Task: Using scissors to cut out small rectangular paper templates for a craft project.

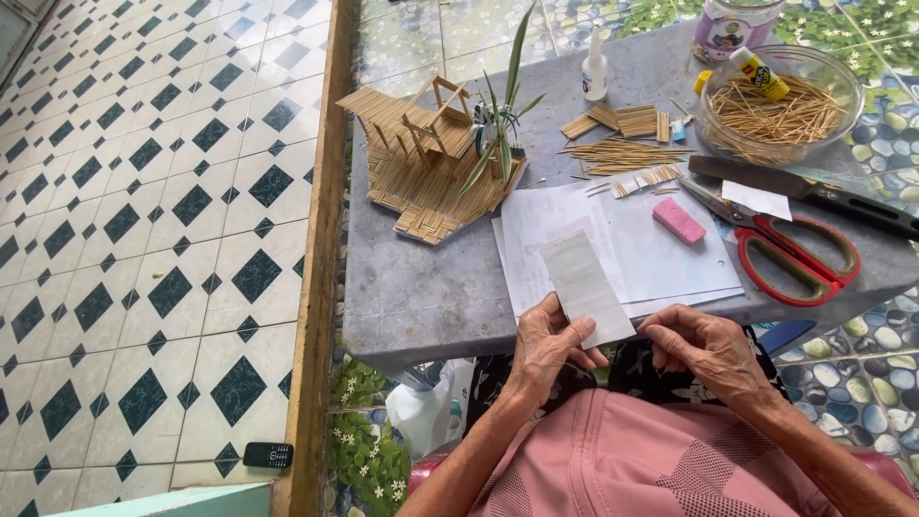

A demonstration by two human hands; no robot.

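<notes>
My left hand point(546, 347) pinches the near end of a narrow strip of pale paper point(584, 283) that reaches up over white sheets point(651, 251) on the grey table point(421, 287). My right hand point(706, 347) rests just right of the strip at the table's near edge, fingers curled; what it grips, if anything, is hidden. A pink eraser point(679, 220) lies on the sheets. Red-handled scissors point(795, 254) lie to the right.
A small house model of toothpicks point(431, 158) with a little potted plant point(498, 124) stands at the table's far left. Loose toothpicks point(622, 153), a glue bottle point(595, 67), a glass bowl of toothpicks point(780, 101), a knife point(814, 191). A phone point(268, 454) lies on the tiled floor.
</notes>
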